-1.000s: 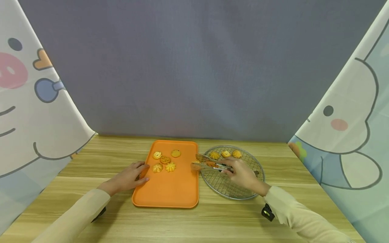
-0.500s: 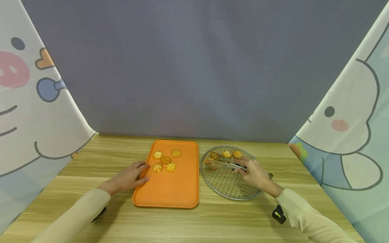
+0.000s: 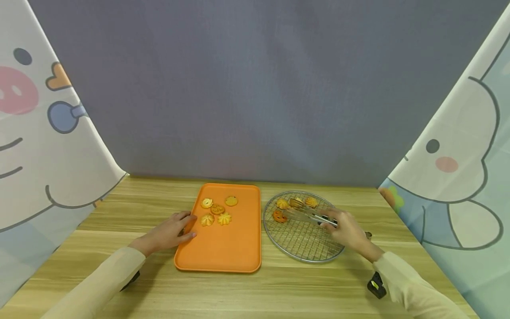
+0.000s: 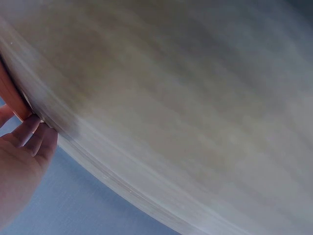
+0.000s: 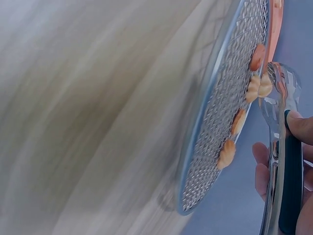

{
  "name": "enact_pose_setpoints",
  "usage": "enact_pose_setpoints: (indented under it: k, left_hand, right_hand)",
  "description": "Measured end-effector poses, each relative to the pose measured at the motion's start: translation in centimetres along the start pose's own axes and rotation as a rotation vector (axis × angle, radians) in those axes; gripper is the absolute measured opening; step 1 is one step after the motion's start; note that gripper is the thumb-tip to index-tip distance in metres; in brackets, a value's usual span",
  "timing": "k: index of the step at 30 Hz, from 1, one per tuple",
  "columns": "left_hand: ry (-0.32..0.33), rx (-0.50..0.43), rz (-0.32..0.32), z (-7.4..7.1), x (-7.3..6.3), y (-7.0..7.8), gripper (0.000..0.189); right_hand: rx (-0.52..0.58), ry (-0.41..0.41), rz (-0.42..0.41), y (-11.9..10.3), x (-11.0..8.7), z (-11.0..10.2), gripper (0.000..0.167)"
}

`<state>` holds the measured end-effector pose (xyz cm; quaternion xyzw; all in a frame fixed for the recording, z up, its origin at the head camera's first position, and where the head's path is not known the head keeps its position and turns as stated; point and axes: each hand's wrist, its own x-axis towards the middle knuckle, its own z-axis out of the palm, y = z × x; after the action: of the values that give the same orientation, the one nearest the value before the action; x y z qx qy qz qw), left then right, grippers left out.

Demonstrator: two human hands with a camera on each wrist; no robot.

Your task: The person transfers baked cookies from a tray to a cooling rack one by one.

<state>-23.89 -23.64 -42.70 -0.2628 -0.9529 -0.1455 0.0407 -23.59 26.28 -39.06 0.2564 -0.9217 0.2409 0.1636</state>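
My right hand [image 3: 345, 228] holds a pair of metal tongs [image 3: 314, 215] over the round wire rack [image 3: 307, 252]. In the right wrist view a piped cookie [image 5: 265, 86] sits between the tong tips, beside another piped cookie [image 5: 253, 89]. In the head view the tongs partly hide the tips' contents. A pretzel-shaped cookie [image 3: 280, 216] and several piped cookies, one of them a swirl [image 3: 311, 202], lie on the rack. Across from them, my left hand [image 3: 171, 232] rests on the left rim of the orange tray [image 3: 223, 259]. Its fingertips touch the rim.
Several cookies lie on the tray's upper half, among them a round one [image 3: 231, 201] and a star-shaped one [image 3: 224, 218]. The tray and rack stand side by side on the wooden table [image 3: 223, 294]. A grey cloth wall [image 3: 255, 110] rises behind.
The right hand has carried the tongs from the tray's right edge rightward over the rack, taking a cookie along. The left hand has stayed on the tray rim.
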Motion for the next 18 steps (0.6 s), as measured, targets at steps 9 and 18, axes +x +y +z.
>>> enact_pose_setpoints:
  k: [9,18]
  left_hand:
    - [-0.006,-0.011,0.004,-0.14,-0.01,0.14,0.054]
    - [0.004,-0.002,0.012,-0.10,0.02,0.16,0.053]
  right_hand:
    - [-0.042,0.017,0.005,0.74,-0.52,-0.09,0.033]
    - [-0.055,0.023,0.025,1.01,-0.72,0.06,0.034]
